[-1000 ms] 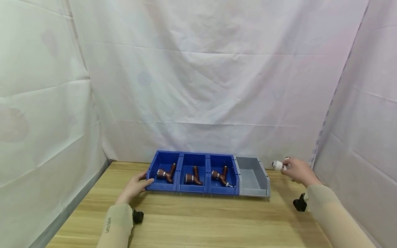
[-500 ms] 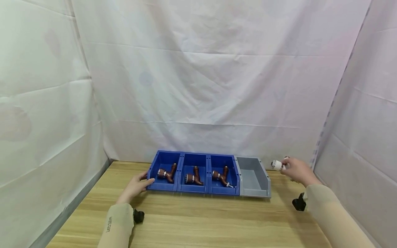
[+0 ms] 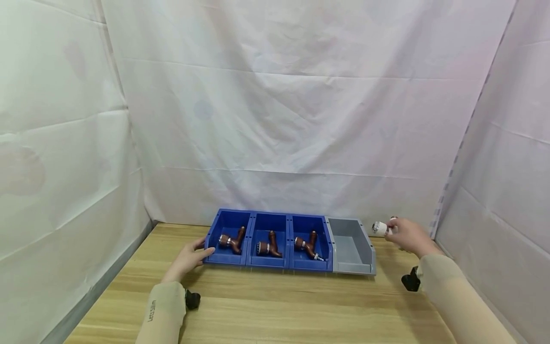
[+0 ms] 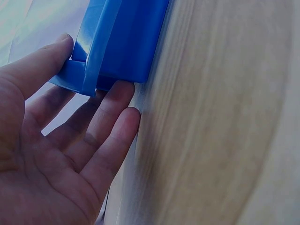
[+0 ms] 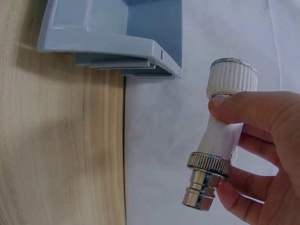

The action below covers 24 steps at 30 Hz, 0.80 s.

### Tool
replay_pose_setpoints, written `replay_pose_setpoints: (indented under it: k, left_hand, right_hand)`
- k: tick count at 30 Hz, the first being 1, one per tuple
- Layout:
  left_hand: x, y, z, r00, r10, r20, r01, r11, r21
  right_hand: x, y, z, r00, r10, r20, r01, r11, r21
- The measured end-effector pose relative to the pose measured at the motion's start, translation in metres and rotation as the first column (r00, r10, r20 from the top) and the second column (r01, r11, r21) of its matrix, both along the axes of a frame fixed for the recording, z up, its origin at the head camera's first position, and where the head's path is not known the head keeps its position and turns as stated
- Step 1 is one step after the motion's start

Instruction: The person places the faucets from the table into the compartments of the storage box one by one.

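In the right wrist view, my right hand (image 5: 262, 154) pinches a white tap (image 5: 222, 136) with a ribbed knob at one end and a shiny metal nozzle at the other. The head view places this hand right of the grey bin (image 3: 351, 268), raised above the table. My left hand (image 3: 189, 257) grips the front left corner of the leftmost blue bin (image 3: 225, 259), thumb at the rim and fingers around the outside. Inside that bin lies a brown tap (image 3: 234, 242). The middle blue bin (image 3: 266, 262) and right blue bin (image 3: 310, 265) hold similar brown taps.
The bins stand side by side in a row on the wooden table (image 3: 275, 306), close to the white curtain (image 3: 266, 119) behind. White cloth also hangs at both sides. A black wrist camera (image 3: 192, 300) sits on the left wrist, another (image 3: 411, 281) on the right.
My right hand has shifted slightly left with the white tap, nearer to the grey bin. The left hand keeps its grip on the blue bin.
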State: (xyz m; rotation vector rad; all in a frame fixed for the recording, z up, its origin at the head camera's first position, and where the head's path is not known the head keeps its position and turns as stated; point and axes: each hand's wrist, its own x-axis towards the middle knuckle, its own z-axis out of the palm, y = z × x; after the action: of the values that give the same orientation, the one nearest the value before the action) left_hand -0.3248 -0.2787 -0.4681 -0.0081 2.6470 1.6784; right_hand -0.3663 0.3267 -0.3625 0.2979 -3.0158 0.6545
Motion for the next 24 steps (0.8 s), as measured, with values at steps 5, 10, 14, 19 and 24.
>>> replay_pose_setpoints:
  k: [5,10,14,19,24]
  left_hand:
    - [0.0,0.001,0.001,1.0,0.0,-0.002,0.0,1.0,-0.002]
    - [0.001,0.001,0.001,1.0,0.002,0.001,-0.002,1.0,0.005]
    - [0.001,0.001,0.001,1.0,-0.002,0.0,0.002,1.0,0.0]
    - [0.001,0.001,0.001,1.0,-0.005,-0.001,0.005,1.0,-0.014]
    - [0.0,0.001,0.002,1.0,-0.004,-0.001,0.004,1.0,-0.022]
  right_hand:
    - [-0.001,-0.002,-0.001,1.0,0.001,-0.007,-0.001,1.0,-0.002]
    - [-0.005,-0.004,-0.004,1.0,0.014,-0.014,-0.014,1.0,-0.008]
    - [-0.006,-0.005,-0.004,1.0,0.02,-0.016,-0.02,1.0,-0.014]
    - [-0.006,-0.009,-0.001,1.0,0.017,-0.009,-0.017,1.0,-0.016]
    - [-0.007,-0.014,0.001,0.999,0.029,-0.033,-0.029,1.0,0.004]
